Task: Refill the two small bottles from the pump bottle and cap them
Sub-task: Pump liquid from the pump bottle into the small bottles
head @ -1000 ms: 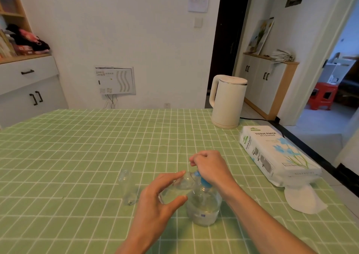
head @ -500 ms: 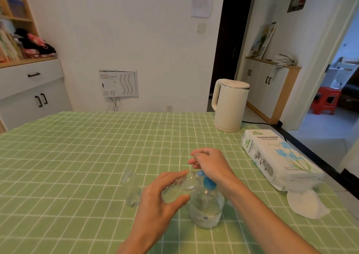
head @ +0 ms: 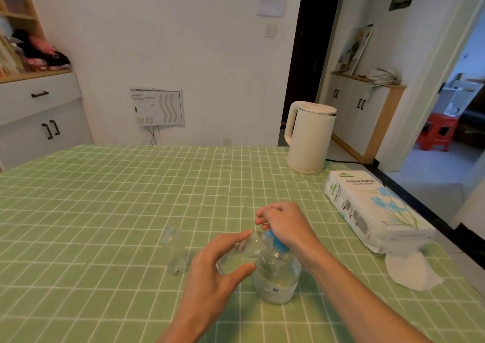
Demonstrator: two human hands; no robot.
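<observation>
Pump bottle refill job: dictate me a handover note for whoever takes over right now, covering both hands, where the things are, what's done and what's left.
The left hand grips the first small bottle, tilted, with its mouth at the pump spout.
The right hand has its fingers curled over the blue top of the pump bottle, which stands on the table.
The second small bottle stands upright and uncapped, left of the hands, and looks nearly empty.
Done: the first bottle appears to be mid-fill; its level cannot be judged.
Left: finish it, fill the second, cap both. No caps are in view.
</observation>
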